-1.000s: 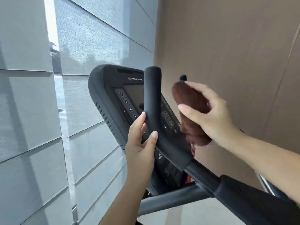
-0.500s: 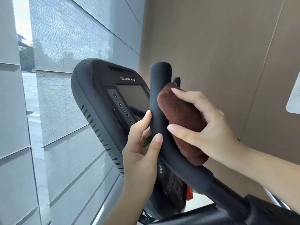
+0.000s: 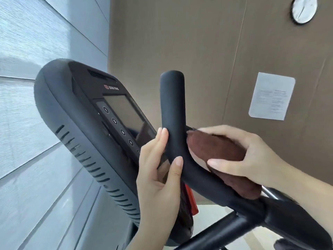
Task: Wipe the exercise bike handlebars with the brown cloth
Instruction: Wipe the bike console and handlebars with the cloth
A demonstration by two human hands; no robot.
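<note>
A black padded handlebar [image 3: 173, 112] rises upright in the middle and bends down to the right toward the bike frame. My left hand [image 3: 160, 179] grips it at the bend, fingers behind and thumb in front. My right hand [image 3: 250, 156] holds the folded brown cloth [image 3: 216, 150] and presses it against the right side of the bar just below the bend. The cloth's lower end drapes over the bar further down.
The bike's black console [image 3: 86, 123] with screen and number buttons stands left of the bar. Grey window blinds [image 3: 27, 69] fill the left. A brown wall [image 3: 198, 51] behind carries a paper notice [image 3: 272, 96] and a round clock [image 3: 304, 9].
My right hand has slid the cloth down the handlebar from near its top to the bend. My left hand has kept its grip. The camera has tilted up and moved closer.
</note>
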